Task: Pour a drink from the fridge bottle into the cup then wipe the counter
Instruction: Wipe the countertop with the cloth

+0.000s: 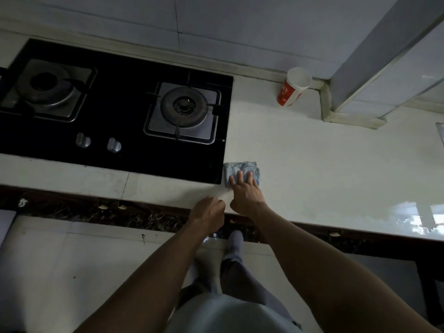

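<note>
Fingers (239, 176) of the right hand (246, 195) lie straight and spread, pressing the blue cloth (240, 167) flat on the counter (312, 152) near its front edge; the left hand (209, 212) rests curled there, seemingly empty. A wide sweep toward the back corner could topple the cup (292, 88).

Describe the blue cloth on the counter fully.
The cloth is pale blue, fluffy-looking fabric, folded into a squarish pad with a brighter blue bit at its near right corner. It lies flat on the white counter, beside the front right corner of the black hob. The right hand presses straight fingers on its near half.
</note>
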A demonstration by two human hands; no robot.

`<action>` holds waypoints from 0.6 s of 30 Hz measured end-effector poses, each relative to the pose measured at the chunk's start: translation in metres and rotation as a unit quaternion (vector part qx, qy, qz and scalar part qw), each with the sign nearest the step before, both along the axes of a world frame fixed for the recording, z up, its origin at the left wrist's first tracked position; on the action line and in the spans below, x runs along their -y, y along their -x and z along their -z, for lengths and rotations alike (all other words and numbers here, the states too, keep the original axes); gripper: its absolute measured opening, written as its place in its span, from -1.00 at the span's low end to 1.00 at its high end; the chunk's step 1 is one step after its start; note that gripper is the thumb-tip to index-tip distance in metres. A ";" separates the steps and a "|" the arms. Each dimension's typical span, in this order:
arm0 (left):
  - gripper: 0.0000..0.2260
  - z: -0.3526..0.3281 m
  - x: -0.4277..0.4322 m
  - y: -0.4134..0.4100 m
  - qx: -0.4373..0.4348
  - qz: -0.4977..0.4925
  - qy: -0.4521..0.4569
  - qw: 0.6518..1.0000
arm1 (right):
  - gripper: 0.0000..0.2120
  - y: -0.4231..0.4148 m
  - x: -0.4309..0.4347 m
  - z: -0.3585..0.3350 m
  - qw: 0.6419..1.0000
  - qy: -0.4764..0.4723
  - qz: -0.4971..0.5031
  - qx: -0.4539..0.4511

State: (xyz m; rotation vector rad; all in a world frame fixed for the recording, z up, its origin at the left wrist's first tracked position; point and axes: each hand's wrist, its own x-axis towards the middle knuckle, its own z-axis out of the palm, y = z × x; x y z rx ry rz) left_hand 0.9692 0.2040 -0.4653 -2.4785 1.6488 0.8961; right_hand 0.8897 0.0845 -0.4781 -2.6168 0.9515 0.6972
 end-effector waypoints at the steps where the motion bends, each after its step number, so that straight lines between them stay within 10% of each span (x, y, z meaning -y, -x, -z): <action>1: -0.73 0.004 0.001 0.001 0.007 -0.001 0.029 1.000 | -0.21 -0.004 0.009 0.000 1.000 0.001 -0.003 -0.002; 18: -0.50 0.029 0.061 0.025 0.063 0.035 0.089 0.993 | -0.25 -0.091 0.176 -0.003 1.000 -0.006 -0.027 -0.011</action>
